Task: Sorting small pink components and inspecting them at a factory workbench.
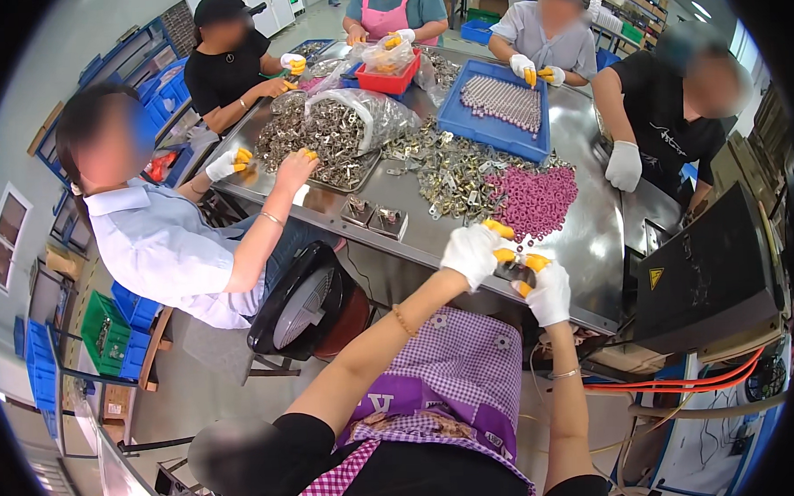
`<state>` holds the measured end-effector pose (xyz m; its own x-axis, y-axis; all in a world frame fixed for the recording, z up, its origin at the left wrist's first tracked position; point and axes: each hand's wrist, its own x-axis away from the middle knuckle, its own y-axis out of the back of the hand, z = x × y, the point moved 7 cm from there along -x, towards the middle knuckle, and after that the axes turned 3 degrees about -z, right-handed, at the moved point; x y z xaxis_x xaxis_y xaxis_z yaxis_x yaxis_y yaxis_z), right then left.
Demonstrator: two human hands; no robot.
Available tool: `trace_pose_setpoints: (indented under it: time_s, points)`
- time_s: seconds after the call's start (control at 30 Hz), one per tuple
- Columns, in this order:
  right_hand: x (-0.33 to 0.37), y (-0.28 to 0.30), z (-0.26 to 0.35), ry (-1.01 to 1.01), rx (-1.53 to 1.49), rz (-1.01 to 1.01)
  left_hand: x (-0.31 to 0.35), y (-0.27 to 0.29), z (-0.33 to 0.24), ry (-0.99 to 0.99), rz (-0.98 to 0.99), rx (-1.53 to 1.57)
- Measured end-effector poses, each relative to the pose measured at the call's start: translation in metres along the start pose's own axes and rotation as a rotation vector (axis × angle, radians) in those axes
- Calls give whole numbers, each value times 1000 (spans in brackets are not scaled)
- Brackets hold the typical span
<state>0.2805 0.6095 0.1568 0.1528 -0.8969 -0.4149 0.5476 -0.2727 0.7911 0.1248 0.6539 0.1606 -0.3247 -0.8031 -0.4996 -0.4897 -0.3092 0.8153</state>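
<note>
My left hand (473, 256) and my right hand (548, 292), in white gloves with yellow fingertips, come together at the near edge of the metal table (593, 279). The fingers of both are bent inward around a small dark metal piece or fixture. What either hand pinches is too small to make out. Just beyond my hands lies a heap of pink rings (537, 197), with a few loose ones near my fingertips. Left of it spreads a pile of small shiny metal fittings (447, 179).
Two small metal fixtures (387, 222) stand at the table edge on my left. Farther off are a blue tray (451, 117) of lined-up parts, a red bin (381, 82) and a heap of metal parts (304, 137). Co-workers sit around. A black machine box (704, 270) stands right.
</note>
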Motion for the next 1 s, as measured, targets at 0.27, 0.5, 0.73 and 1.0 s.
trace_pose_setpoints:
  time_s: [0.27, 0.5, 0.73, 1.0]
  points:
    - [10, 54, -116, -357, 171, -226, 70, 116, 208, 791, -629, -171]
    - [-25, 63, -164, -594, 488, -346, 80, 77, 229, 917, -376, -149]
    - [-29, 60, -170, -598, 528, -363, 80, 46, 231, 972, -176, -10]
    - [-34, 61, -173, -645, 576, -296, 64, -3, 148, 798, -59, 176]
